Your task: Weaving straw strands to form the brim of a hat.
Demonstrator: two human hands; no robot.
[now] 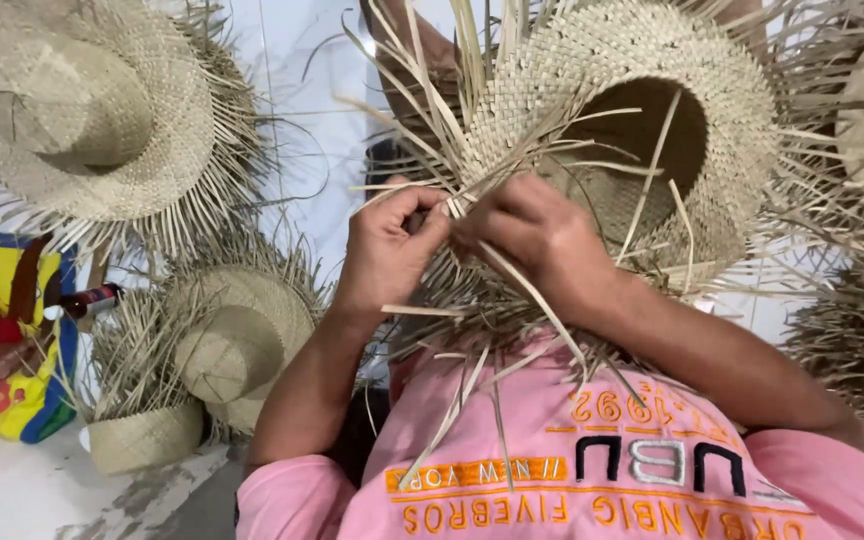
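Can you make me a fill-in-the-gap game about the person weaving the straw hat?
1. Both hands, the left hand and the right hand, pinch loose strips at the brim of a woven ____ hat.
2. The person's shirt is ____.
3. The finished hat at upper left lies with its crown facing ____.

Missing words: straw; pink; up

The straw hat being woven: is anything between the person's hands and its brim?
Nothing visible. The left hand and right hand already pinch loose strands at the brim of the unfinished straw hat.
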